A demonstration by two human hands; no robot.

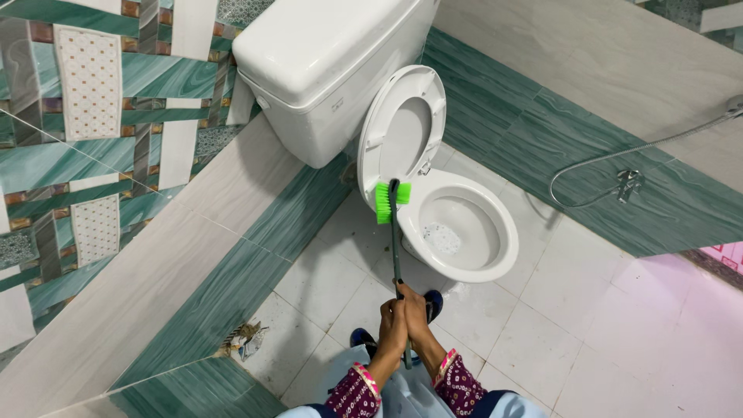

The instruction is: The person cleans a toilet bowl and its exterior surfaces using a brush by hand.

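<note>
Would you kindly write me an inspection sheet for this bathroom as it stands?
Surface: white tiled floor, looks wet near the bowl.
Job's things: brush, green bristles at the rim of the toilet; seat and lid up.
Clutter: debris at the foot of the wall.
Hands: left hand and right hand both grip the brush handle.
Cables: spray hose on the wall.
Surroundings: cistern, green patterned wall tiles.

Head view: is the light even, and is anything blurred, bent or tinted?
Head view: light is soft and even, shadows faint; the white toilet bowl and cistern look bright, with little surface detail; wall lines bow near the edges from the wide lens; a pink tint colours the floor at lower right; the hands and green brush are sharp.
</note>
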